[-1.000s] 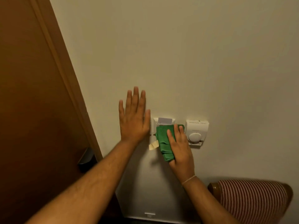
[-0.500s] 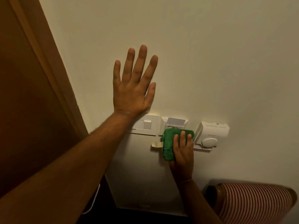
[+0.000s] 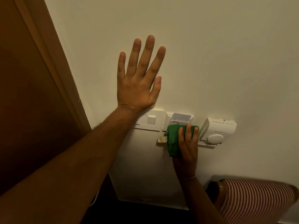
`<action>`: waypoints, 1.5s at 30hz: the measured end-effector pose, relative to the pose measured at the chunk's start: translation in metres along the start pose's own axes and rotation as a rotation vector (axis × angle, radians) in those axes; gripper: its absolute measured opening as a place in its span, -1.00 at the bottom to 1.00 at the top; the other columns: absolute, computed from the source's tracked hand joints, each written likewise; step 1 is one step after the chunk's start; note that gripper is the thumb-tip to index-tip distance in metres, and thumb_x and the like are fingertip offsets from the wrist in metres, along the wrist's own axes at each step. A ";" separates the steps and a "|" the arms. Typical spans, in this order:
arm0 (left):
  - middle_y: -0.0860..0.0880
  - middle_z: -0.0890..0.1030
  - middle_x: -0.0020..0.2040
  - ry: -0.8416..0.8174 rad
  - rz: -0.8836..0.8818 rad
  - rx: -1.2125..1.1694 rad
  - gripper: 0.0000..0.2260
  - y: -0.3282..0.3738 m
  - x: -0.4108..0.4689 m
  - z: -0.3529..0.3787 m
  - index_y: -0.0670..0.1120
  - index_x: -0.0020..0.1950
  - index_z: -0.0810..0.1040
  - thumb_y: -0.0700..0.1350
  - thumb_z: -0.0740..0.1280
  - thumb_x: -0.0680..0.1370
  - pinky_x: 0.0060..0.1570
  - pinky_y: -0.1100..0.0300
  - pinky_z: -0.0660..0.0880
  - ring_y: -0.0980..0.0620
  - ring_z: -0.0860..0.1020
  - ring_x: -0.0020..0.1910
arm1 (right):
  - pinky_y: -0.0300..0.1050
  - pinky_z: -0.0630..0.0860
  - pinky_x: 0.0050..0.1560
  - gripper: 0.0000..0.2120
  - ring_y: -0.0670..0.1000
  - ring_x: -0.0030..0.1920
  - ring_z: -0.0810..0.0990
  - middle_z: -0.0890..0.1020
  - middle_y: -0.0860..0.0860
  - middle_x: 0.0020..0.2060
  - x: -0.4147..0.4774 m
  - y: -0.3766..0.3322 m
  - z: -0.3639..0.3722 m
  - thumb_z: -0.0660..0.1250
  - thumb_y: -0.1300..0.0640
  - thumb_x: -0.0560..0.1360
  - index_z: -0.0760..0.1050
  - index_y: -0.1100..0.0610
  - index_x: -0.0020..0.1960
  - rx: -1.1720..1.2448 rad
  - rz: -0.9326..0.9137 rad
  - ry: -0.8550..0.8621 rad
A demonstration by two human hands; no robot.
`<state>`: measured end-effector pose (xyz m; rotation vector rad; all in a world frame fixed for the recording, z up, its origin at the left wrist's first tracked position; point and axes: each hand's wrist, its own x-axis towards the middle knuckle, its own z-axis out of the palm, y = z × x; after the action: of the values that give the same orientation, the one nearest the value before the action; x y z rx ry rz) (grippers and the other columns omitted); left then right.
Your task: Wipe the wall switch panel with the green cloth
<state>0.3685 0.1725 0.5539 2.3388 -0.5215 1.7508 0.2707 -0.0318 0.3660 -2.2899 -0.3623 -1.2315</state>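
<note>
A white wall switch panel with two rockers sits on the cream wall, partly under my left wrist. Beside it on the right is a white key-card holder with a card in its slot. My right hand presses a folded green cloth against the lower part of the card holder and the wall below it. My left hand lies flat on the wall above the switch panel, fingers spread, holding nothing.
A white thermostat with a round dial is fixed to the wall right of the cloth. A scrap of beige tape sticks out left of the cloth. A brown door and frame stand at left. A red-striped chair back sits at lower right.
My left hand has slid up the wall from beside the card holder, which uncovered the switch panel. The right hand with the cloth has stayed on the card holder. The camera came closer.
</note>
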 end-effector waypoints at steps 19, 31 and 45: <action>0.04 -0.23 0.82 0.014 0.001 0.004 -0.35 -0.002 0.001 0.004 0.12 0.85 -0.16 0.12 0.02 0.79 0.78 -0.25 -0.15 -0.04 -0.22 0.82 | 0.22 0.04 0.71 -0.48 0.20 0.74 -0.02 0.09 -0.01 0.72 0.023 -0.025 0.005 0.21 -0.07 0.77 0.31 0.28 0.57 0.083 0.037 0.088; 0.03 -0.23 0.84 -0.004 0.003 0.012 -0.36 -0.002 0.001 0.002 0.13 0.84 -0.18 0.13 -0.02 0.78 0.78 -0.24 -0.18 -0.03 -0.23 0.82 | 0.22 0.07 0.72 -0.51 0.14 0.74 -0.01 0.07 -0.03 0.72 0.014 -0.017 0.003 0.19 -0.03 0.78 0.25 0.19 0.61 -0.047 0.112 0.141; -0.19 0.13 0.79 -0.009 -0.003 0.022 -0.37 -0.002 0.000 -0.001 0.08 0.83 -0.12 0.09 0.03 0.79 0.77 -0.31 -0.07 -0.08 -0.15 0.80 | 0.11 -0.01 0.74 -0.47 0.12 0.74 0.00 0.07 0.01 0.73 0.018 -0.028 0.018 0.11 -0.06 0.80 0.11 0.08 0.71 -0.173 -0.096 0.091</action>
<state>0.3687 0.1741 0.5546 2.3616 -0.5029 1.7549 0.2808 0.0014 0.3812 -2.3746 -0.3486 -1.4609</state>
